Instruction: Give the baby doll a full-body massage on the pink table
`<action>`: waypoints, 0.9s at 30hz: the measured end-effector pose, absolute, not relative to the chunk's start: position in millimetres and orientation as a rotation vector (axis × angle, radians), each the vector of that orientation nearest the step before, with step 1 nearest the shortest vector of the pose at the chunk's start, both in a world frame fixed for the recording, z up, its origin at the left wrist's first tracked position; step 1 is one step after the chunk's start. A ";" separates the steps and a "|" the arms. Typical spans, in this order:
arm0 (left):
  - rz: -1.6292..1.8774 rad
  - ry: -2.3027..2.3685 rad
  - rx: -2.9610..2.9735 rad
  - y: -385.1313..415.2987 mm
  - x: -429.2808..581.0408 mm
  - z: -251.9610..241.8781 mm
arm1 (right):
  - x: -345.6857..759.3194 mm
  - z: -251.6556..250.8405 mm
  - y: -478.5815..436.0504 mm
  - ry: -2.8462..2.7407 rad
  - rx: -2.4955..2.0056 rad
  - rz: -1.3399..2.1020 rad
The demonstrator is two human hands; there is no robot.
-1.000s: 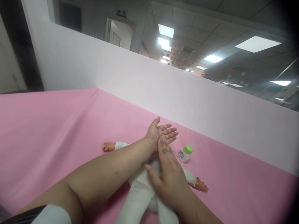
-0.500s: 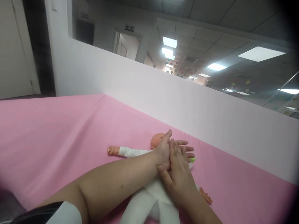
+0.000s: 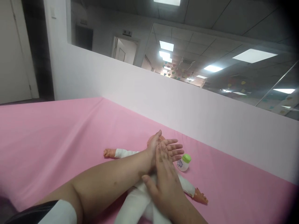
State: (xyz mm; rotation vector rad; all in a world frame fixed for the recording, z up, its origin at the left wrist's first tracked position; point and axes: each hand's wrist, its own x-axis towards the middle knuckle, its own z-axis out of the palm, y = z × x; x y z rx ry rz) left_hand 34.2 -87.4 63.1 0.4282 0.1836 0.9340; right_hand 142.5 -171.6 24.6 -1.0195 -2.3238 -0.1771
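Palm upward, my left hand (image 3: 154, 151) is held over the upper body of a doll (image 3: 136, 202), its fingers spread toward the right. My right hand (image 3: 166, 175) lies across that palm, fingers stretched flat against it and the thumb apart near the left wrist. Neither hand grips anything. The doll lies on its back in a white suit with its arms out to the sides; my hands hide most of its head and chest. Just right of my left fingertips stands a small clear bottle (image 3: 182, 165) with a green cap.
A pink padded surface (image 3: 77, 130) lies beneath the doll. Behind it runs a white wall (image 3: 144, 90) with a large window or mirror (image 3: 201, 40) above, showing ceiling lights. At the far left is a door (image 3: 14, 56).
Both hands have shifted slightly left in view, and my right hand has slid a little over the left palm. The bottle, mostly covered before, now shows fully.
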 end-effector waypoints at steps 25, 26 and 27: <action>0.929 0.313 0.444 -84.3 31.3 67.4 | 145.8 38.1 -179.0 -2.417 -1.203 0.043; 0.891 0.302 0.450 -87.4 36.3 64.7 | 147.1 42.1 -177.4 -2.408 -1.240 0.073; 0.855 0.294 0.460 -90.2 40.9 62.2 | 148.8 46.1 -175.0 -2.400 -1.278 0.105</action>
